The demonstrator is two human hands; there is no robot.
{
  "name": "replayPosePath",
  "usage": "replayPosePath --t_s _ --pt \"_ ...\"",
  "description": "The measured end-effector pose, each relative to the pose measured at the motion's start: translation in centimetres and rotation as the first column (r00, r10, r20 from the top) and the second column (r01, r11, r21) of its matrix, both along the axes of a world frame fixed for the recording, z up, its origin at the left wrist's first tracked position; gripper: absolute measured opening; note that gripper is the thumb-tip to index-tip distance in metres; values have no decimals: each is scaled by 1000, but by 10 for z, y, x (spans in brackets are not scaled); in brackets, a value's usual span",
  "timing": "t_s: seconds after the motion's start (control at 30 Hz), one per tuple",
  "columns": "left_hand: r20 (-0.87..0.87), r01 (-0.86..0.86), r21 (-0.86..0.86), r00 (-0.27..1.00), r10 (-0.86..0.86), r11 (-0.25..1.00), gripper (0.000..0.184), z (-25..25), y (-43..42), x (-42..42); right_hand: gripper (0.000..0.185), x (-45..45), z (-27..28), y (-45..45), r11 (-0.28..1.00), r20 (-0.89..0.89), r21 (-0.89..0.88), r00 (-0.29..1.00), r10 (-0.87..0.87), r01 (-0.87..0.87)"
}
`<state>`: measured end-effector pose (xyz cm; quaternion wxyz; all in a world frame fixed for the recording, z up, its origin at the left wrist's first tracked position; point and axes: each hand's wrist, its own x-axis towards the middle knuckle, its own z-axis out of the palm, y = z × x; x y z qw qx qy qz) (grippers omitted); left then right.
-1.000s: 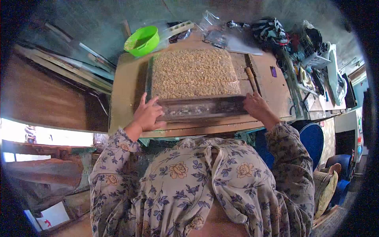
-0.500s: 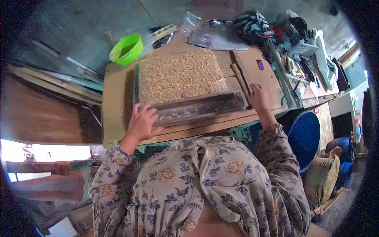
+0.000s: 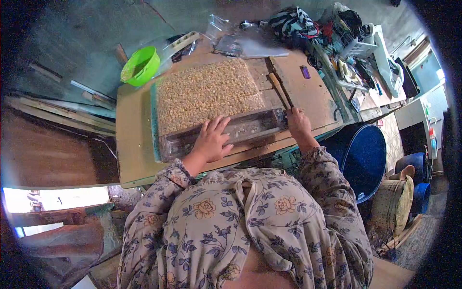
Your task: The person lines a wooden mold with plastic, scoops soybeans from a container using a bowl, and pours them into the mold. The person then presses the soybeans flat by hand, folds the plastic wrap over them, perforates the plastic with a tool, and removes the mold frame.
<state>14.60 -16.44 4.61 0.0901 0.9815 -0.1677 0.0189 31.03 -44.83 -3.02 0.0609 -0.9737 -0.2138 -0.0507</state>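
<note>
A flat slab of pale, nubbly pieces (image 3: 207, 91) lies on the worktable, pressed into a rectangle. Along its near side runs a long, shallow wooden trough (image 3: 262, 125) with a few pale bits inside. My left hand (image 3: 209, 142) rests over the trough's middle, fingers stretched and slightly apart, holding nothing. At the trough's right end my right hand (image 3: 299, 126) has its fingers curled in. Those fingers meet both the trough's corner and the lower end of a wooden-handled tool (image 3: 277, 85); which one they grip is hidden.
A green basin (image 3: 144, 65) stands at the table's far left corner. A purple small box (image 3: 305, 72) lies on the table (image 3: 322, 98) at right. Cloths and a white basket (image 3: 358, 50) crowd the back right. A blue barrel (image 3: 363, 159) stands beside the table's right edge.
My left hand has moved right along the trough. My right hand has come down and left to the trough's end, its fingers closing. The view has shifted slightly.
</note>
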Motion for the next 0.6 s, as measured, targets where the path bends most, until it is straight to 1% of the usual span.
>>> replayPosePath --t_s 0.03,0.07,0.13,0.2,0.23,0.27,0.33,0.37,0.43,0.47,0.53,0.57,0.6 --pt "2 1 1 1000 -1 1000 36 -1 1 -1 20 1 1 1 1000 -38 0 999 -12 12" --pt "14 10 -14 1000 -9 1000 39 -3 4 -2 20 3 2 2 1000 -36 0 999 -12 12" --pt "28 20 -26 999 -19 999 42 -5 10 -7 19 8 9 5 972 36 -218 994 102 -92" --pt "39 -59 -31 997 60 998 54 -6 20 -19 17 6 23 12 966 49 -231 991 128 -113" --pt "37 -60 -28 997 61 998 54 -7 28 -25 16 3 32 15 960 60 -246 986 156 -137" --pt "40 -111 10 993 110 994 57 -8 37 -30 16 2 39 17 960 60 -243 986 158 -139" --pt "33 -201 86 979 199 976 61 -1 53 -43 17 1 48 18 967 -31 -207 989 146 -149" --pt "36 -204 87 979 201 975 61 -1 62 -51 17 4 44 17 967 -29 -205 989 148 -150" --pt "82 -331 155 943 322 931 61 -1 78 -66 20 10 33 13 984 -93 -142 991 91 -104" --pt "86 -334 157 942 324 929 61 0 84 -73 20 12 33 12 985 -90 -139 991 94 -106" --pt "70 -442 163 897 436 882 60 -1 93 -86 18 12 39 12 956 -120 -255 986 117 -144" --pt "73 -444 163 896 438 881 60 -2 94 -89 18 16 38 10 956 -118 -254 986 119 -146" --pt "64 -470 112 883 466 876 60 -5 95 -91 17 19 38 6 992 -131 -59 986 106 -115"
